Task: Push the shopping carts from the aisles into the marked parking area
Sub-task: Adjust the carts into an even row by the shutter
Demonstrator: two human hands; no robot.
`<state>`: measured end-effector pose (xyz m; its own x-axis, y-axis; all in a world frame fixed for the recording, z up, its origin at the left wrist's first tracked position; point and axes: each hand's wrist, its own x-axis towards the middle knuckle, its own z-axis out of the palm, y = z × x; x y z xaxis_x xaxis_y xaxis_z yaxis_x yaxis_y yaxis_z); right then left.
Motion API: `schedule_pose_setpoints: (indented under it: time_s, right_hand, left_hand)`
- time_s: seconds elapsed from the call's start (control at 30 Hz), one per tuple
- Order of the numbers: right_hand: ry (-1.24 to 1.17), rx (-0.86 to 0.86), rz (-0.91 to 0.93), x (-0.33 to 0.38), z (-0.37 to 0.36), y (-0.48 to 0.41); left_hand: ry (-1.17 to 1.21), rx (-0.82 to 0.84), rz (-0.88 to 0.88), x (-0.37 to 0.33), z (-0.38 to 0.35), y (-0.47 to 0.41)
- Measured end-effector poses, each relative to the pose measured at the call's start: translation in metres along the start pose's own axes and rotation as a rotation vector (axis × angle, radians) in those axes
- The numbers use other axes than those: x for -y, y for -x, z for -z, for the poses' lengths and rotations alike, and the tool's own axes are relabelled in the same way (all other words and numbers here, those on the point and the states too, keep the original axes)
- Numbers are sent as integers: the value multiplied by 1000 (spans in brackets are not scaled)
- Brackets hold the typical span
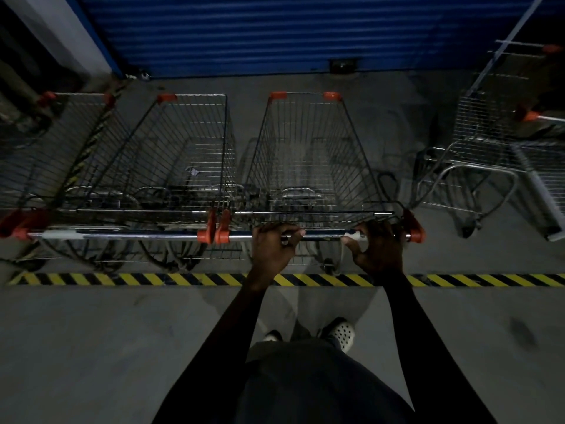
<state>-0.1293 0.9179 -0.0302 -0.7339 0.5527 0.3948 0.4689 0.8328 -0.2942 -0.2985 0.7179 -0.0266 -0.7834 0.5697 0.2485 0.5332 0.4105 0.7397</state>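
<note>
A wire shopping cart (308, 154) with orange corner caps stands straight ahead of me, beyond the yellow-and-black striped floor line (183, 279). Both my hands are on its metal handle bar (324, 236). My left hand (273, 244) wraps the bar left of its middle. My right hand (379, 246) holds the bar near its right orange end cap. A second cart (183, 154) stands side by side to the left, its handle end touching this one's. A third cart (52, 148) is further left, partly cut off.
A blue roller shutter (275, 32) closes off the far side. At the right, more carts (495, 142) stand at an angle, apart from the row. A white pillar (70, 29) rises at the far left. My feet (342, 333) stand on grey concrete behind the line.
</note>
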Motion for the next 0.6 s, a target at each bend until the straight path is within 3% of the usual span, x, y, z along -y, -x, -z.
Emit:
schedule_pose_setpoints:
  time_s: [0.27,0.47,0.6]
  right_hand:
    - [-70,-27,21,1,3,-1]
    - [-400,16,14,-4,13,-1]
    - [-481,-43,-3,-6,29,13]
  left_hand:
    - [-1,-2,-23,-2,2,-1]
    - [-105,7,-88,-6,3,0]
    - [-168,19,-138,-26,-7,1]
